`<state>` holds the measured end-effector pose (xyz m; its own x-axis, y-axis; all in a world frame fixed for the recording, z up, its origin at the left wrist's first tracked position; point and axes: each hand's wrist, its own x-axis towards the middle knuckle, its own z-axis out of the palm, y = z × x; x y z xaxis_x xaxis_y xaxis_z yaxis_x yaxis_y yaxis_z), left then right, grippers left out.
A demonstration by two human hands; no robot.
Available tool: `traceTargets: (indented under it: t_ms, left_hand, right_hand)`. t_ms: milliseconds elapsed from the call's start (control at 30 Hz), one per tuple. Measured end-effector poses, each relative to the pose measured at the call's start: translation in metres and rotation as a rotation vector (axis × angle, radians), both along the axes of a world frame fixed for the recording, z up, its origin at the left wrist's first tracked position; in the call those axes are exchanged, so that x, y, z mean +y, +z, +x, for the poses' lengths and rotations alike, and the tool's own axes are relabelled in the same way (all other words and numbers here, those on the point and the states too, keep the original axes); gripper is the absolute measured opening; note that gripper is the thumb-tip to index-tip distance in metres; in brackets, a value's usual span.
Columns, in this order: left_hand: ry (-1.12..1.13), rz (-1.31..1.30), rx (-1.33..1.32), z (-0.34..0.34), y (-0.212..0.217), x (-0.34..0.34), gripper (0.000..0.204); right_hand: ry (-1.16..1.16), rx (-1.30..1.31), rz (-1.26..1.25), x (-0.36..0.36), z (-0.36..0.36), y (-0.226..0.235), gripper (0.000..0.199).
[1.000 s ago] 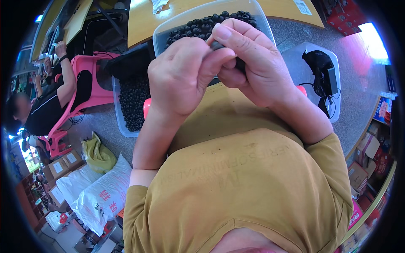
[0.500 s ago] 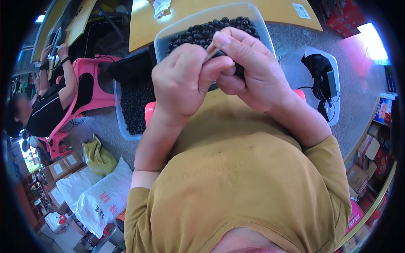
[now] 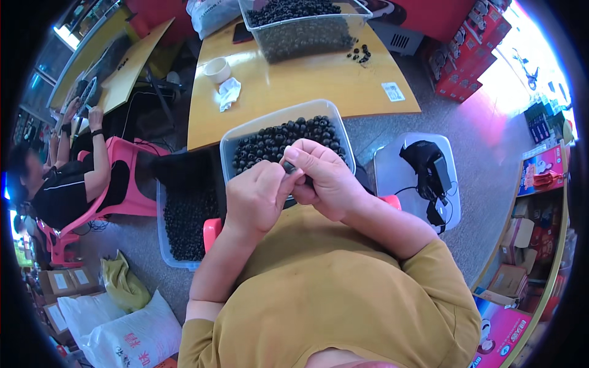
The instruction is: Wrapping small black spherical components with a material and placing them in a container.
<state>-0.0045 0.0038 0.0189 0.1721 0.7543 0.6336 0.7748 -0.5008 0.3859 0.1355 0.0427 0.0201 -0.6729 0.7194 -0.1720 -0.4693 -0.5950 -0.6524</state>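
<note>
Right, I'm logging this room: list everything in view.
Table: one, yellow, centre
Bench: one, yellow, left
Bead tubs: three, clear, table, centre, left
Beads: uncountable, black, tubs, table
Gear tub: one, clear, right
Cabled gear: uncounted, black, right tub
Small piece: one, dark, held, centre
Cup: one, white, table
Tissue: one, white, table
Bag: one, white, top
Chairs: two, pink, left
Worker: one, black top, left
Sacks: three, white, olive, left
Boxes: several, red, brown, sides
Left hand: one, bare, centre
Right hand: one, bare, centre
</note>
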Motion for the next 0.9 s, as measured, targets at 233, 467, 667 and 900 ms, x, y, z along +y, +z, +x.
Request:
traceTargets:
  t_ms: [233,467,667,900]
  left_hand:
    - [-0.043,0.005,-0.168,-0.003,0.007,0.003,0.026]
    - [-0.102,-0.273,-0.413,-0.008,0.001,0.008,0.030]
    - [-0.164,-0.398,-0.676,-0.009,0.003,0.003,0.026]
    - [-0.154,-0.083,-0.324,-0.007,0.004,0.002,0.031]
  right_hand:
    - [0.034,0.021,-0.071,0.005,0.001,0.011,0.017]
    - [0.092,0.015,-0.006,0.005,0.000,0.001,0.020]
    - [0.068,0.072,0.039,0.001,-0.001,0.005,0.019]
    - [0.077,0.035,0.087,-0.004,0.005,0.009,0.019]
